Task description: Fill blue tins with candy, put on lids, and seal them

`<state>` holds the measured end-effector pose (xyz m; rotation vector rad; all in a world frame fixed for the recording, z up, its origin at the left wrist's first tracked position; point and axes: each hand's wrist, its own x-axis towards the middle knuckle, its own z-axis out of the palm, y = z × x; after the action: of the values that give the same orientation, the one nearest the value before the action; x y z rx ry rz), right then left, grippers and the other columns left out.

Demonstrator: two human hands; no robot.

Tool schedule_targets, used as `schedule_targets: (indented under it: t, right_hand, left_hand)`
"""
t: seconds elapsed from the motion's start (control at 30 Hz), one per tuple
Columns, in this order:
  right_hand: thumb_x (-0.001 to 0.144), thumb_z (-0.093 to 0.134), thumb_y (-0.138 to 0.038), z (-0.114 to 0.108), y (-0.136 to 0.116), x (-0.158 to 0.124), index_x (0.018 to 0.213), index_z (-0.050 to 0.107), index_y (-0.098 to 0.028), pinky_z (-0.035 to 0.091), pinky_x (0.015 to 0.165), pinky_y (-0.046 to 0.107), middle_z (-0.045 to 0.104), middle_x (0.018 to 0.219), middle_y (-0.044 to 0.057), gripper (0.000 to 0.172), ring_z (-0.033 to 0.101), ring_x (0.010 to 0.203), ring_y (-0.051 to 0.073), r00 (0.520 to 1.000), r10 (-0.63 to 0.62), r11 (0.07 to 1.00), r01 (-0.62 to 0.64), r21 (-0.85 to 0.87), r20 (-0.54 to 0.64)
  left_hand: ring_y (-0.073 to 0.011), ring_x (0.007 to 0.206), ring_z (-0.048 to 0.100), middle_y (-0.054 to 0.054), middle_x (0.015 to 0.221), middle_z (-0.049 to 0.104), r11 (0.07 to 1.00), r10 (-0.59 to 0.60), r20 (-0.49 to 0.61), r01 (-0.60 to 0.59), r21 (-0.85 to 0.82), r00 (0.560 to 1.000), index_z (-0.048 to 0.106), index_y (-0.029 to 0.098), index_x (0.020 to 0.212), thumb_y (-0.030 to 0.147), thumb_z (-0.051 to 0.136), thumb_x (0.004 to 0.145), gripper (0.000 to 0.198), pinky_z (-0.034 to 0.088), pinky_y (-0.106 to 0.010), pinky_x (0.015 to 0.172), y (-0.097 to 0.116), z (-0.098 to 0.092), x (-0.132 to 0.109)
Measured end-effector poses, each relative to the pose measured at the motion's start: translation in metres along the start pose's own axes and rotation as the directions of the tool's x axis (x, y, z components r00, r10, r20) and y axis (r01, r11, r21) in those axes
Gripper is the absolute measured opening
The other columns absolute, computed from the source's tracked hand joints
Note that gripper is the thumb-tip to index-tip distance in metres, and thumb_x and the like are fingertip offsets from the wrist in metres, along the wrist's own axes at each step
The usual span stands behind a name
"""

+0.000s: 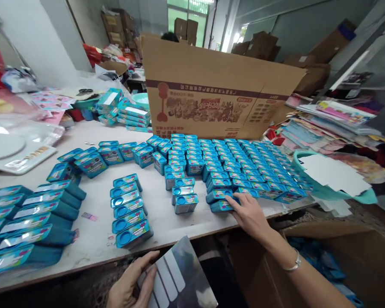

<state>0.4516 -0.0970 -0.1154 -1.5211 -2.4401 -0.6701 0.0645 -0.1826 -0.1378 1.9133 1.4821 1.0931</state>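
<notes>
In my left hand is a shiny label sheet with white rectangular labels, pinched between thumb and fingers just off the table's front edge. My right hand reaches over the table, its fingers closed around the top of a small blue candy box. That box stands at the near end of a dense block of matching boxes; part of it is hidden under the fingers. A short row of the same boxes, printed "Caramelo", is at the middle left. Two more boxes stand between that row and my right hand.
Larger rows of blue boxes fill the table's left side. A big cardboard carton stands behind the block. A teal basin with white sheets is at right. Below it, an open carton contains blue items. A person's head shows behind the big carton.
</notes>
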Motion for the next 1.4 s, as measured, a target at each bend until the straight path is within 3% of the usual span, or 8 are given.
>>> schedule_targets:
  t: [0.33, 0.43, 0.6, 0.73, 0.83, 1.07, 1.23, 1.4]
  right_hand:
    - [0.079, 0.061, -0.015, -0.044, -0.004, 0.036, 0.092, 0.063, -0.015, 0.038, 0.072, 0.034, 0.062, 0.098, 0.013, 0.013, 0.051, 0.086, 0.024, 0.938, -0.312, 0.944, 0.288, 0.162, 0.153]
    - [0.081, 0.063, -0.028, -0.044, -0.022, 0.046, 0.093, 0.063, -0.016, 0.041, 0.071, 0.033, 0.065, 0.096, 0.012, 0.018, 0.056, 0.086, 0.024, 0.939, -0.233, 0.958, 0.176, 0.227, 0.254]
    - [0.090, 0.049, -0.034, -0.043, -0.065, 0.059, 0.136, 0.050, -0.018, 0.038, 0.058, 0.027, 0.071, 0.081, 0.007, 0.049, 0.065, 0.069, 0.022, 0.911, 0.106, 0.974, -0.175, 0.142, 0.398]
    - [0.094, 0.044, -0.041, -0.039, -0.086, 0.064, 0.131, 0.059, -0.027, 0.038, 0.056, 0.027, 0.073, 0.078, 0.006, 0.042, 0.067, 0.068, 0.022, 0.873, 0.279, 0.907, -0.377, 0.189, 0.401]
    - [0.092, 0.048, -0.051, -0.031, -0.088, 0.060, 0.131, 0.059, -0.026, 0.040, 0.055, 0.026, 0.067, 0.065, 0.002, 0.048, 0.064, 0.062, 0.020, 0.820, 0.322, 0.737, -0.531, 0.419, 0.473]
    - [0.074, 0.065, -0.065, -0.011, -0.094, 0.052, 0.109, 0.058, -0.020, 0.040, 0.038, 0.023, 0.054, 0.052, -0.007, 0.057, 0.051, 0.039, 0.013, 0.635, 0.249, -0.012, -0.753, 0.658, 0.731]
    - [0.064, 0.068, -0.073, -0.007, -0.109, 0.056, 0.090, 0.049, -0.019, 0.043, 0.042, 0.021, 0.063, 0.053, -0.001, 0.063, 0.060, 0.044, 0.015, 0.578, 0.388, -0.300, -0.658, 0.691, 0.718]
    - [0.067, 0.071, -0.070, -0.007, -0.129, 0.054, 0.127, 0.040, -0.020, 0.052, 0.049, 0.025, 0.070, 0.079, 0.004, 0.084, 0.072, 0.067, 0.023, 0.543, 0.307, -0.510, -0.600, 0.616, 0.782]
  left_hand:
    - [-0.0163, 0.091, 0.074, -0.001, 0.101, 0.078, 1.000, -0.014, -0.044, 0.015, 0.011, 0.999, 0.074, 0.024, 0.106, 0.033, 0.062, 0.088, 0.024, 0.053, -0.019, 0.092, 0.007, -0.005, -0.017]
    - [-0.0163, 0.090, 0.074, -0.001, 0.101, 0.078, 0.999, -0.040, -0.067, 0.038, -0.029, 0.997, 0.074, 0.024, 0.105, 0.035, 0.063, 0.087, 0.024, 0.054, -0.019, 0.091, 0.004, -0.006, -0.020]
    - [-0.0168, 0.089, 0.074, -0.002, 0.099, 0.078, 0.994, -0.091, -0.088, 0.085, -0.074, 0.992, 0.075, 0.022, 0.103, 0.035, 0.062, 0.087, 0.024, 0.057, -0.019, 0.084, 0.004, -0.006, -0.022]
    - [-0.0159, 0.090, 0.074, -0.002, 0.100, 0.078, 0.993, -0.093, -0.096, 0.086, -0.078, 0.991, 0.075, 0.023, 0.104, 0.034, 0.062, 0.087, 0.023, 0.056, -0.017, 0.084, 0.001, -0.008, -0.023]
    - [-0.0152, 0.088, 0.074, -0.001, 0.099, 0.078, 0.995, -0.074, -0.098, 0.067, -0.075, 0.992, 0.075, 0.023, 0.103, 0.032, 0.063, 0.087, 0.022, 0.055, -0.016, 0.084, -0.004, -0.008, -0.024]
    - [-0.0155, 0.089, 0.074, -0.001, 0.099, 0.078, 0.997, -0.047, -0.100, 0.040, -0.067, 0.994, 0.075, 0.022, 0.102, 0.034, 0.063, 0.087, 0.023, 0.055, -0.016, 0.086, -0.012, -0.004, -0.022]
    - [-0.0179, 0.088, 0.075, -0.003, 0.096, 0.078, 0.994, -0.066, -0.090, 0.057, -0.097, 0.994, 0.076, 0.021, 0.099, 0.038, 0.062, 0.087, 0.025, 0.058, -0.018, 0.080, -0.005, -0.001, -0.018]
    - [-0.0191, 0.087, 0.075, -0.004, 0.095, 0.078, 0.986, -0.124, -0.108, 0.110, -0.125, 0.986, 0.076, 0.021, 0.100, 0.037, 0.063, 0.085, 0.025, 0.059, -0.021, 0.081, 0.007, -0.002, -0.011]
